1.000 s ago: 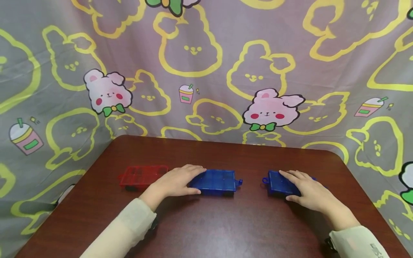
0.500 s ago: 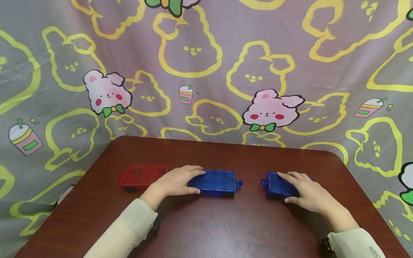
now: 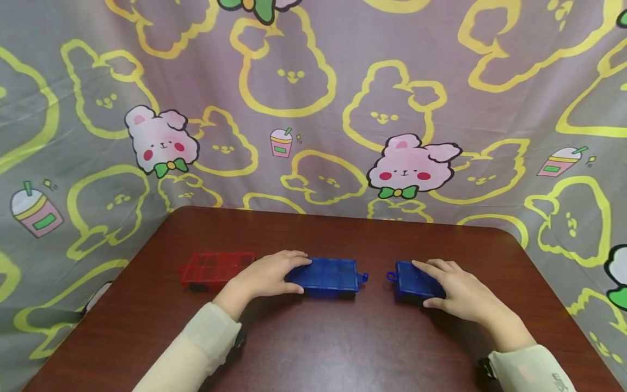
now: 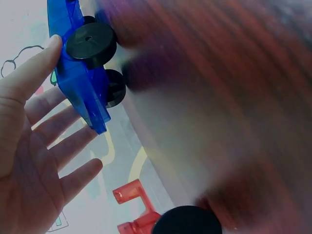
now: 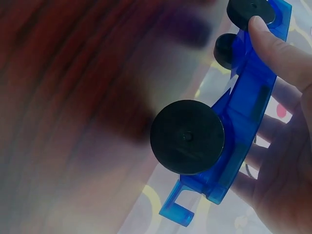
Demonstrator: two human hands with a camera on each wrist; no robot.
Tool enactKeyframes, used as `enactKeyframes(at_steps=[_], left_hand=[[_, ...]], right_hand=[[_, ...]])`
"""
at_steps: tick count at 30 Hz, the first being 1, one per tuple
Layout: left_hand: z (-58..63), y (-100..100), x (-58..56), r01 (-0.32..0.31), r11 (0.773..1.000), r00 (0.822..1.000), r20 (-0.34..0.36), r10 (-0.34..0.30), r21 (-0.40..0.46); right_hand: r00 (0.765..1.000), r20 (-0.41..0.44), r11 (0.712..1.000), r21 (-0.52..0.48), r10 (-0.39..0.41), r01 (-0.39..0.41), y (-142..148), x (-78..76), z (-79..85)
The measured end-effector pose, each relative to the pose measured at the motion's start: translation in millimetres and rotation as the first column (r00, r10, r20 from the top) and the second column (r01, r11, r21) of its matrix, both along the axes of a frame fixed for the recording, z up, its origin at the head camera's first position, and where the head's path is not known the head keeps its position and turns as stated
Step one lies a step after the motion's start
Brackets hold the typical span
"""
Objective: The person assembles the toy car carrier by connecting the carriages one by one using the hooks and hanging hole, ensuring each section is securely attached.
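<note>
Two translucent blue toy wagons with black wheels stand on the table in the head view. My left hand (image 3: 266,276) grips the left blue wagon (image 3: 330,276) by its rear end, thumb (image 4: 51,48) on the near side and fingers across the far side. A small hook (image 3: 363,278) sticks out of that wagon's right end. My right hand (image 3: 462,288) holds the right blue wagon (image 3: 416,279) between thumb (image 5: 268,41) and fingers, covering its right part. Its ring (image 3: 391,276) points left toward the hook, with a short gap between them.
A translucent red toy wagon (image 3: 215,269) stands at the left, partly behind my left hand; its coupling (image 4: 139,204) and a black wheel show in the left wrist view. The brown table (image 3: 333,343) reaches back to a patterned curtain (image 3: 313,130).
My right hand has slid the right blue wagon to the left, narrowing the gap between the two blue wagons. The left hand, its wagon and the red wagon have stayed in place.
</note>
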State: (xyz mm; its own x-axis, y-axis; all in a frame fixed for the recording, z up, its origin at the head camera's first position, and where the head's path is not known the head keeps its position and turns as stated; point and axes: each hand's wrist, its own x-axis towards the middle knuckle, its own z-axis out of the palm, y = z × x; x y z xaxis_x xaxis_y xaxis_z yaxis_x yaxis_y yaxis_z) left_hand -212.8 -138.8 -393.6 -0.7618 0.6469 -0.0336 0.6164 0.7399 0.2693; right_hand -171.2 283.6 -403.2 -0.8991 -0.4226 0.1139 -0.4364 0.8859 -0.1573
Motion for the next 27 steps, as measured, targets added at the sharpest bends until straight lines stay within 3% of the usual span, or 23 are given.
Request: enactKeyframes(at_steps=[27], left_hand=[[4.4,4.1,0.2,-0.015,1.0,1.0,0.026,0.015,-0.005]], right_hand=[[0.999,-0.011,0.998,-0.029,0.049,-0.049,-37.9,-5.3,0.2]])
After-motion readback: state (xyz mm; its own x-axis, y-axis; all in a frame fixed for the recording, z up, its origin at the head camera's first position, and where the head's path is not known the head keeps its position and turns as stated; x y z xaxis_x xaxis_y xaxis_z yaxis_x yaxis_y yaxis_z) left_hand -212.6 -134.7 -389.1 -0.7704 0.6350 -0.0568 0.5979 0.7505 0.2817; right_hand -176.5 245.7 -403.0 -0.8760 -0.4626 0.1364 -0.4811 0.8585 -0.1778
